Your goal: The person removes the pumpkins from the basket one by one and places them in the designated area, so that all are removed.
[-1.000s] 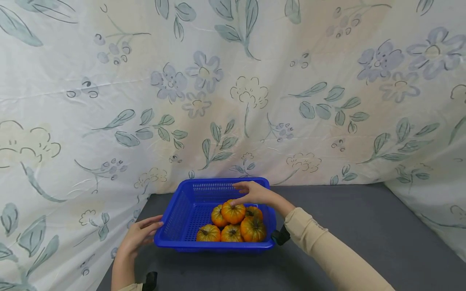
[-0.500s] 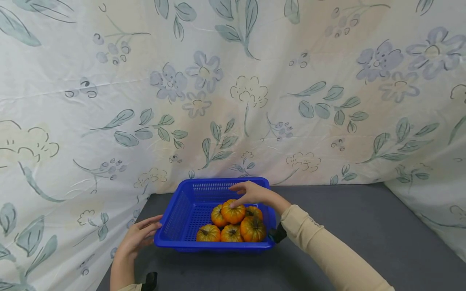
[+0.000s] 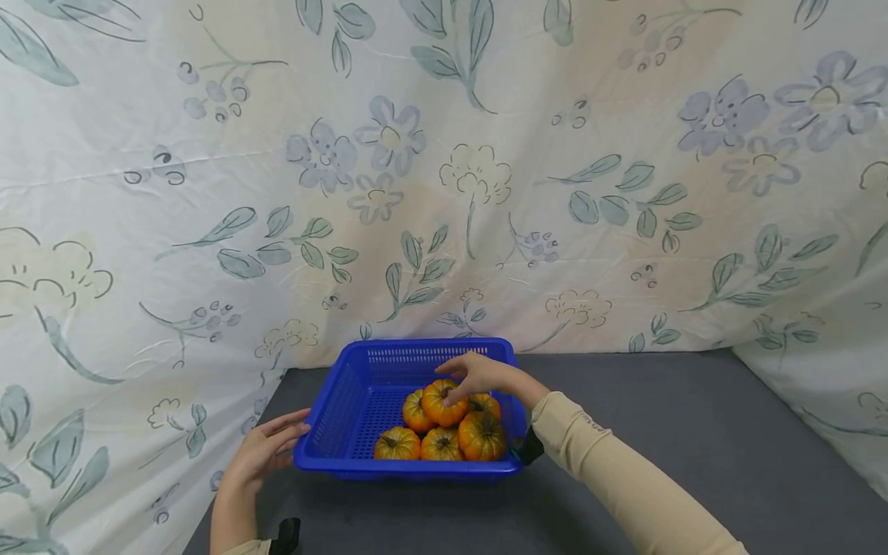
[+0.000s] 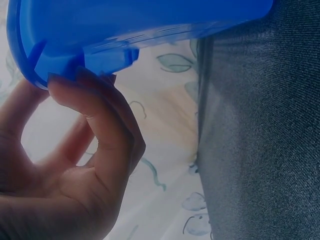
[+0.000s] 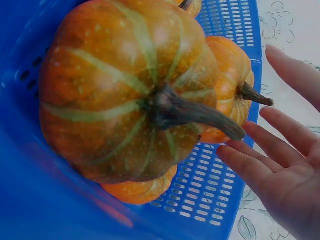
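Note:
A blue plastic basket [image 3: 347, 401] with slotted walls holds several small orange pumpkins in its right half. My left hand [image 3: 260, 451] pinches the basket's left rim, thumb against curled fingers, which the left wrist view shows up close. Over the basket, my right hand [image 3: 479, 374] hovers at the topmost pumpkin [image 3: 435, 410], thumb in front of it and fingers spread loosely. In the right wrist view a large green-striped pumpkin [image 5: 120, 100] fills the middle. Behind it, a stemmed pumpkin [image 5: 230, 75] lies nearest the fingers [image 5: 280, 140]; whether they touch it I cannot tell.
The basket stands on a dark grey tabletop [image 3: 624, 432]. Floral cloth [image 3: 444, 193] hangs behind the table and along its sides. Black straps [image 3: 527, 447] show at both wrists.
My right hand has shifted slightly left and down, its thumb now lower at the top pumpkin. The left hand, the basket and the pumpkins have stayed put.

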{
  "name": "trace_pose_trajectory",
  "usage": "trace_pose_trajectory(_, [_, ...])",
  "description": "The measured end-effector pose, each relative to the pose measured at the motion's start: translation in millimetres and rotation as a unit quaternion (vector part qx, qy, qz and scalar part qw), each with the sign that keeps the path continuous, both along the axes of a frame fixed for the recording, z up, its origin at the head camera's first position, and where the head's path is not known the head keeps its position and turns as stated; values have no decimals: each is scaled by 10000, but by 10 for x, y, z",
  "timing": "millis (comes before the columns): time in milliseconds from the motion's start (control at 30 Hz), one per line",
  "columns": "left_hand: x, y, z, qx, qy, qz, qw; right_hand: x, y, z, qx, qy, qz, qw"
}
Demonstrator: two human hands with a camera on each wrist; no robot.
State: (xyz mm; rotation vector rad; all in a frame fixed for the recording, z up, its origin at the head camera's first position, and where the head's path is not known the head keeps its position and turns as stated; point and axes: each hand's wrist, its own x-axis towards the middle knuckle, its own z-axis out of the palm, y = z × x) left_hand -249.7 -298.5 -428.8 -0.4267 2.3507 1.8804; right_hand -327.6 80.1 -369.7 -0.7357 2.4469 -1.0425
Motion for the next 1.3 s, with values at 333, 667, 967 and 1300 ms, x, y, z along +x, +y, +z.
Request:
trace_pose_trajectory(333, [-17, 6, 6, -117, -44, -61, 9999, -9, -4, -35, 85, 48, 129, 9999])
trace_pose_trajectory(667, [-19, 10, 19, 5, -3, -128, 9999, -32, 0, -68, 252, 75, 113, 9996])
trace_pose_trajectory(967, [-21, -13, 4, 80, 11, -153, 9999, -42, 0, -100, 232, 45, 79, 9997])
trace_pose_trajectory(1300, [1, -4, 5, 6, 5, -127, 9999, -31, -24, -133, 347, -41, -99, 9993])
